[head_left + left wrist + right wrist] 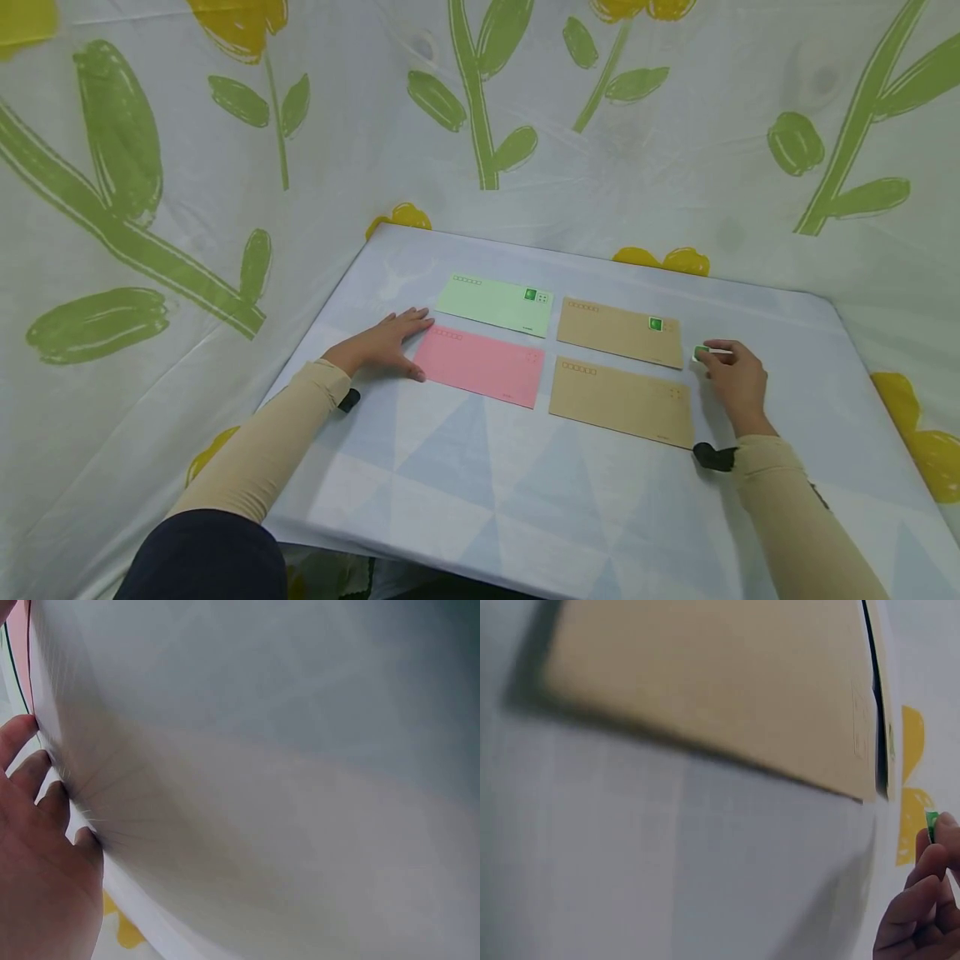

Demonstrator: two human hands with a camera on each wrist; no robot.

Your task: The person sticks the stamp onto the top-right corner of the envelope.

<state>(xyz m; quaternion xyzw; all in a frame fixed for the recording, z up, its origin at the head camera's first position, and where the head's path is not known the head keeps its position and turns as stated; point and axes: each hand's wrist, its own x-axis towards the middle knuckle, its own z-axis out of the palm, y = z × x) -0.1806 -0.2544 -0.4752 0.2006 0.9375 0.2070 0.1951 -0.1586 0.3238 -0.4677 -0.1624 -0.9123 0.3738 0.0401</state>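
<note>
My right hand (737, 379) pinches a small green stamp (701, 353) between thumb and fingers, just right of the upper brown envelope (615, 337). The same stamp (931, 823) shows at the fingertips in the right wrist view. With fingers spread, my left hand (384, 343) rests at the left edge of the pink envelope (480, 367). Behind the pink one lies a light green envelope (487, 304) bearing a green stamp (530, 294) near its right end. Another green stamp (656, 324) sits on the upper brown envelope. The lower brown envelope (618, 404) carries no green stamp.
All the envelopes lie flat in two rows on a table covered by a pale cloth (450, 467) with blue triangles. A white curtain (337, 125) printed with green leaves and yellow flowers hangs behind and beside the table.
</note>
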